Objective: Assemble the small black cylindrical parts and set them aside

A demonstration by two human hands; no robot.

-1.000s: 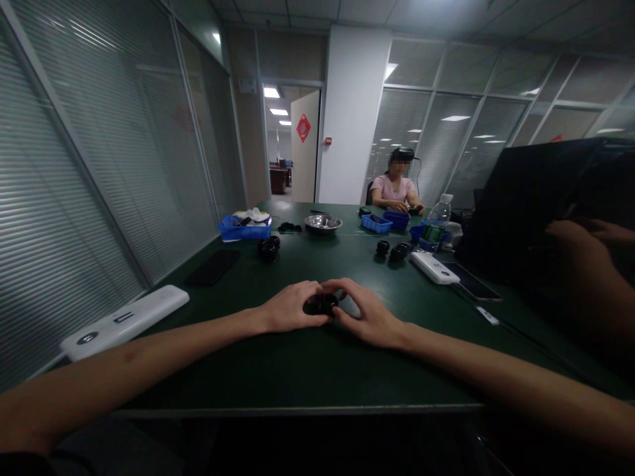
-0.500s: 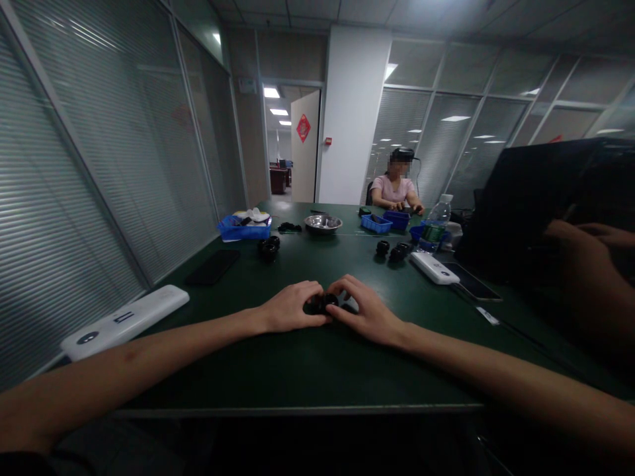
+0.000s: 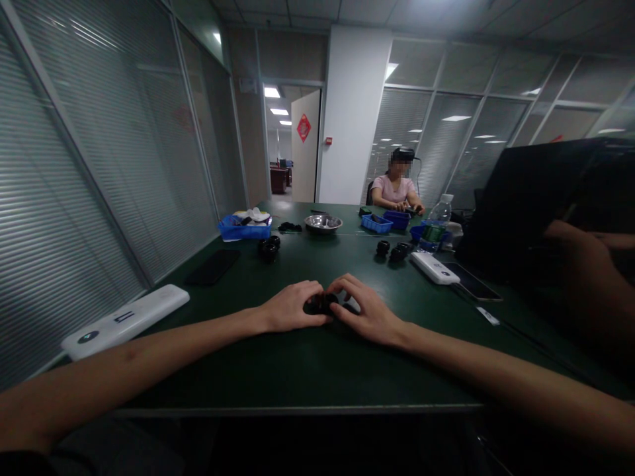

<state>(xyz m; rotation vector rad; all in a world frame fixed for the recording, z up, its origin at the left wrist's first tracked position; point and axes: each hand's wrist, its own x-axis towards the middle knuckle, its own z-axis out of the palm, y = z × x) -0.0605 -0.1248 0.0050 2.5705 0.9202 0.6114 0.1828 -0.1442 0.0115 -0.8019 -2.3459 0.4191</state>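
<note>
Between my hands, low over the green table [image 3: 297,370], is a small round black part [image 3: 329,301]; its exact kind is too dark to make out. My left hand [image 3: 294,307] curls around its left side, thumb and fingers closed on it. From the right, my right hand [image 3: 368,309] grips the same part with thumb and bent fingers. My fingers cover much of it. Beyond my left hand sits a cluster of similar black round parts [image 3: 268,248]. More black round parts [image 3: 398,252] lie beyond my right hand.
Left are a white power bank [image 3: 129,320], a black phone [image 3: 214,266] and a blue basket [image 3: 245,230]. A steel bowl [image 3: 323,225] stands farther back. Right are a water bottle [image 3: 436,225], another power bank [image 3: 434,268] and a dark panel [image 3: 526,205]. A co-worker [image 3: 395,188] sits opposite.
My right thumb and fingers have shifted very slightly on the black part. My left hand stays in place. The co-worker's hands have moved a little.
</note>
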